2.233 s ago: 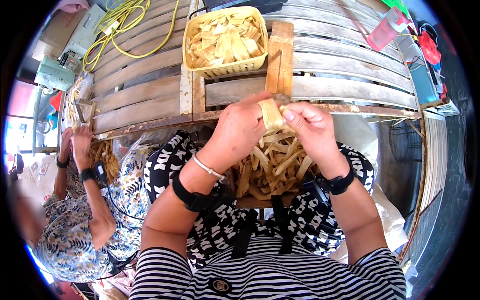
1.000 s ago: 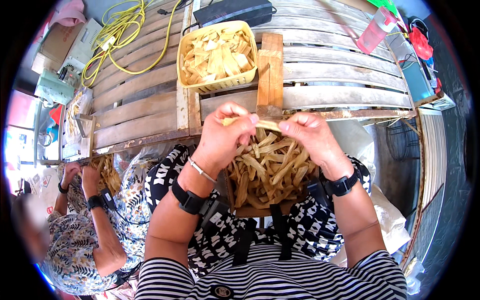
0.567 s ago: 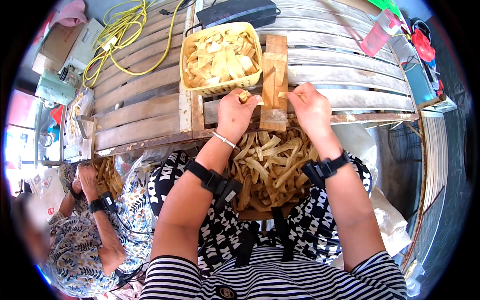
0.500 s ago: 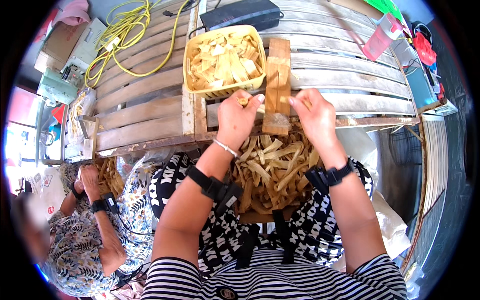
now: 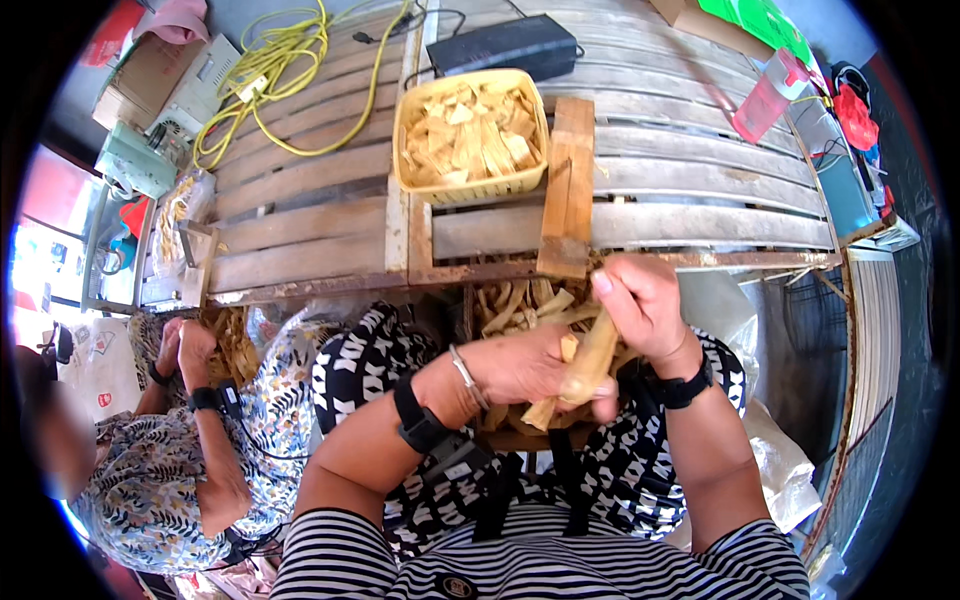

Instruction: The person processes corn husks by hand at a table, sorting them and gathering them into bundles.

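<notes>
A long, pale yellow dried strip (image 5: pixel 590 362) slants between my two hands over my lap, its lower end frayed. My right hand (image 5: pixel 648 305) is closed round its upper part. Around the lower part, my left hand (image 5: pixel 535 368) is closed, with a short yellow piece (image 5: pixel 569 347) also showing at its fingers. Beneath my hands, a box of similar long strips (image 5: pixel 515 305) is partly hidden. A wooden block (image 5: pixel 568 190) lies across the table's near edge, just beyond my hands. Left of it stands a yellow basket (image 5: pixel 402 165) heaped with short cut pieces.
The slatted table (image 5: pixel 300 230) has a rusty front edge. On it are a black case (image 5: pixel 505 48), a coiled yellow cord (image 5: pixel 290 75) and a pink bottle (image 5: pixel 770 98). At my left sits another person (image 5: pixel 190 460), hands together over more strips.
My hands have drawn back from beside the wooden block to above the box and now share a long strip. The view has shifted slightly.
</notes>
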Demonstrator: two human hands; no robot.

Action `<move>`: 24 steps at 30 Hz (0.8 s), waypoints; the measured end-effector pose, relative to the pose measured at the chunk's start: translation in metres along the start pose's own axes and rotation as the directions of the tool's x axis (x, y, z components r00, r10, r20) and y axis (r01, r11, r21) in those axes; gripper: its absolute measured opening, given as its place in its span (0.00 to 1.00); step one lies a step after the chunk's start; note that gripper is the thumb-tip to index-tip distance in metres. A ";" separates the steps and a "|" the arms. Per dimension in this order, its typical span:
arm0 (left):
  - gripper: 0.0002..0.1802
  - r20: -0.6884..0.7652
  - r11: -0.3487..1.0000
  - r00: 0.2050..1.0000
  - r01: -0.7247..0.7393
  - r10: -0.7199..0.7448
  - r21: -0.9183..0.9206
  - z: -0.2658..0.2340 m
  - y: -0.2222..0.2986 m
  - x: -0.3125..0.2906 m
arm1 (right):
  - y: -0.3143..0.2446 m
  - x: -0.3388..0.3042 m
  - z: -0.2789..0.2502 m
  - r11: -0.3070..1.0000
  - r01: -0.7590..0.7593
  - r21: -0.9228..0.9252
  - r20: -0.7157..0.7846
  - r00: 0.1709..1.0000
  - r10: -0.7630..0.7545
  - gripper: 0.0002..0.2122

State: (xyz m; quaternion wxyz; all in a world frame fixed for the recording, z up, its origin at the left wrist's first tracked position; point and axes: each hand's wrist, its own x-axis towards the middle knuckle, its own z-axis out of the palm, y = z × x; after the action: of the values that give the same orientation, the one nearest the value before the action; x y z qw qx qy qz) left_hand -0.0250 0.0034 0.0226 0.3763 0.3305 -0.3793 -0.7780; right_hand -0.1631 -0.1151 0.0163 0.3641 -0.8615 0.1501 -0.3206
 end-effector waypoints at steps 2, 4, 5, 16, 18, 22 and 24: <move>0.14 -0.040 0.959 0.991 -0.113 0.127 0.261 -0.001 0.016 -0.010 | 0.001 -0.005 0.004 0.954 -0.272 0.130 0.059 0.962 0.266 0.12; 0.22 -0.258 0.789 0.936 -0.032 0.239 0.613 -0.017 0.013 -0.006 | 0.011 -0.009 0.004 0.784 -0.561 0.267 0.230 0.827 0.513 0.11; 0.22 -0.213 0.653 0.857 -0.174 0.469 0.737 -0.028 0.003 -0.001 | 0.007 -0.007 0.011 0.705 -0.602 0.374 0.311 0.798 0.516 0.11; 0.08 0.074 -0.105 0.377 0.063 0.923 0.992 -0.046 -0.013 0.015 | 0.017 -0.014 0.041 0.094 -0.552 0.829 0.378 0.676 0.633 0.05; 0.07 -0.107 0.060 0.394 0.129 0.913 0.990 -0.047 -0.016 0.012 | 0.007 -0.009 0.040 0.413 -0.470 0.781 0.138 0.773 0.619 0.06; 0.08 -0.304 0.358 0.690 0.069 0.657 0.931 -0.047 -0.015 0.005 | 0.008 -0.019 0.045 0.757 -0.467 0.457 0.058 0.865 0.498 0.11; 0.09 -0.289 0.366 0.784 0.084 0.550 0.927 -0.046 -0.017 0.003 | 0.011 -0.027 0.042 0.902 -0.408 0.144 0.146 0.910 0.388 0.13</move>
State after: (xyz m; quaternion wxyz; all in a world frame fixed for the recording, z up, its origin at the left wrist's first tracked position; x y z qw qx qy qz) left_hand 0.0045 -0.0074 -0.0151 0.3399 0.6299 -0.6549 -0.2424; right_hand -0.1558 -0.0877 -0.0257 0.5024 -0.7949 0.2740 -0.2017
